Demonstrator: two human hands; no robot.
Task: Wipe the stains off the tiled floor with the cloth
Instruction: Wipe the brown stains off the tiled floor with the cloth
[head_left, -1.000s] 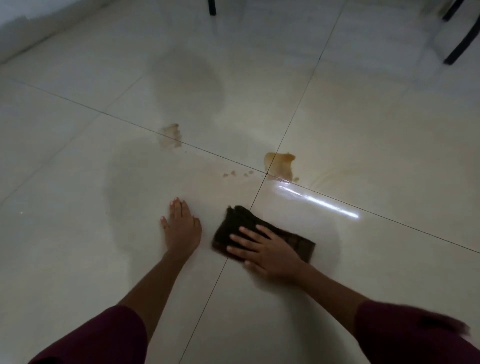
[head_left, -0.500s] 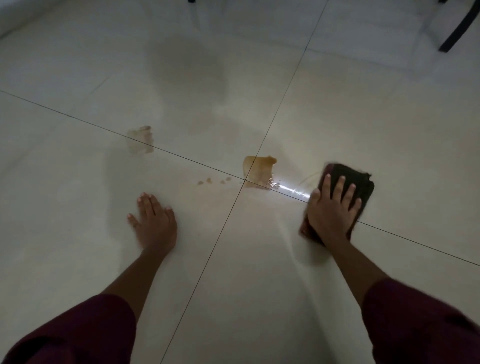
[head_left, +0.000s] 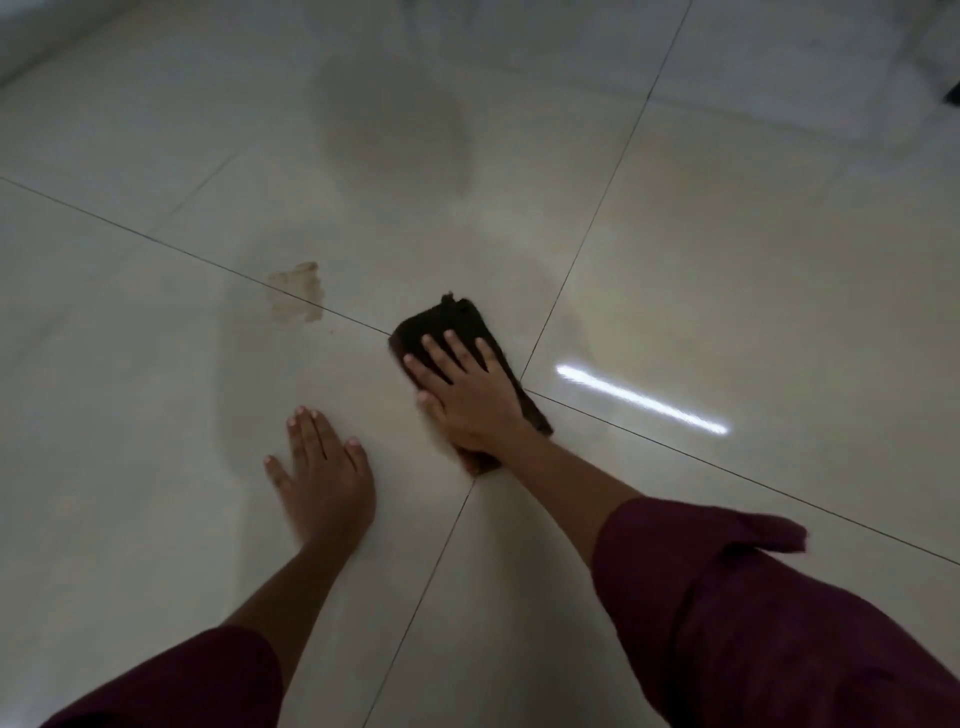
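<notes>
A dark folded cloth (head_left: 447, 325) lies on the pale tiled floor (head_left: 727, 260), just left of where the grout lines cross. My right hand (head_left: 465, 387) presses flat on the cloth with straight, spread fingers. My left hand (head_left: 324, 475) rests flat on the tile, to the left of the cloth and nearer to me, holding nothing. A faint brownish stain (head_left: 296, 293) sits across a grout line to the upper left of the cloth. The orange-brown stain seen earlier near the grout crossing is not visible; the cloth covers that spot.
A bright strip of reflected light (head_left: 641, 399) lies on the tile to the right of the cloth. A dark furniture leg (head_left: 953, 93) shows at the right edge. A wall base (head_left: 47, 41) runs along the top left corner.
My right hand slid the cloth from the right of the orange-brown stain leftward over it, past the grout crossing. That stain and the small drops beside it no longer show. My left hand stayed planted.
</notes>
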